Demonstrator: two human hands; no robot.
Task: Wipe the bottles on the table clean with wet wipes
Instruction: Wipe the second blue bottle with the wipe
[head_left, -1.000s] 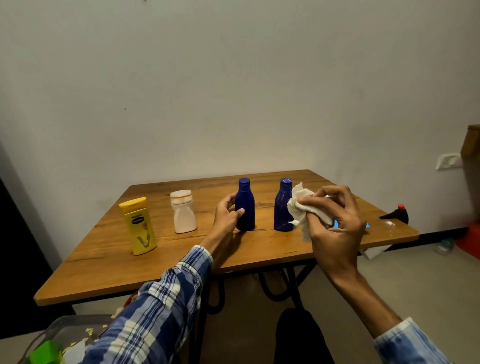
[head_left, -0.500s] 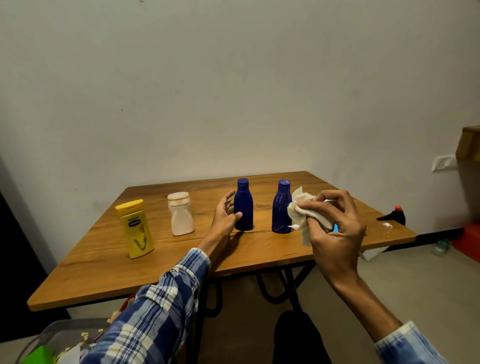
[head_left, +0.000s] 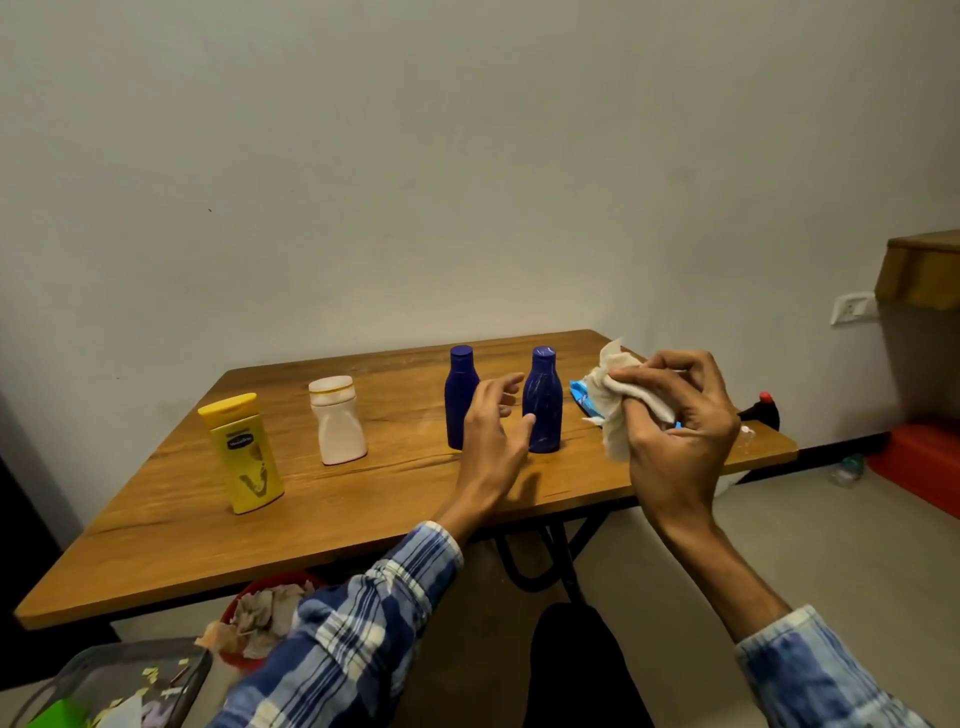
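Several bottles stand in a row on the wooden table (head_left: 363, 519): a yellow bottle (head_left: 243, 452) at the left, a white bottle (head_left: 336, 421), then two dark blue bottles (head_left: 460, 397) (head_left: 543, 402). My left hand (head_left: 493, 436) hovers between the two blue bottles with fingers spread and loose, its thumb tip near the right blue bottle; whether it touches is unclear. My right hand (head_left: 675, 426) is raised to the right of the bottles and grips a crumpled white wet wipe (head_left: 615, 410). A blue wipes pack (head_left: 582, 400) lies on the table behind the wipe, mostly hidden.
A black spray bottle with a red top (head_left: 762, 413) lies at the table's right edge. Below the near edge sit a red bin of used wipes (head_left: 270, 613) and a grey bin with scraps (head_left: 124, 680). A red box (head_left: 919, 462) stands on the floor at right.
My left hand let go of the left blue bottle and moved right, opening between the two blue bottles. My right hand with the wipe drew away from the right blue bottle, uncovering the wipes pack.
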